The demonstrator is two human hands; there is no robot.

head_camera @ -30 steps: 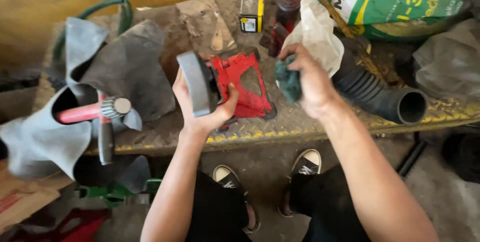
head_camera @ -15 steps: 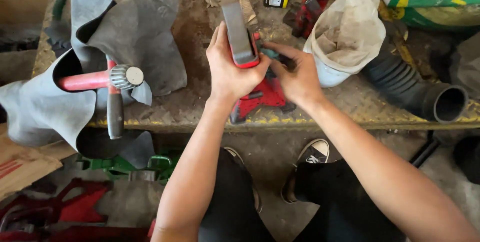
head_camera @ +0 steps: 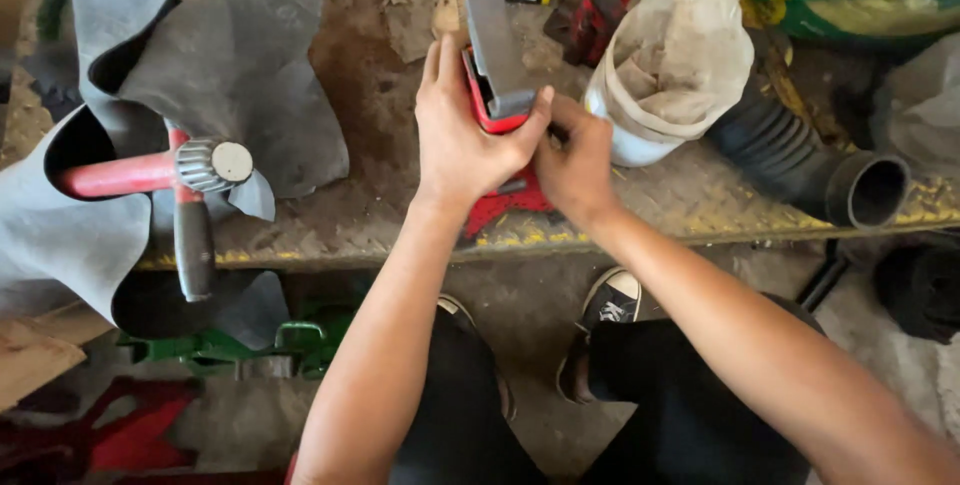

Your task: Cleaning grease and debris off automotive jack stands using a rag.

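White bag (head_camera: pixel 680 55) and black hose (head_camera: pixel 810 160) crowd the right; bench (head_camera: pixel 370 95) leftward open.

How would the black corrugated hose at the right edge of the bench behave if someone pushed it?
The black corrugated hose would probably bend rather than slide stiffly, since its ribbed wall looks flexible. Being round, it may roll a little. Its open end sits near the bench edge, so a push could tip it off.
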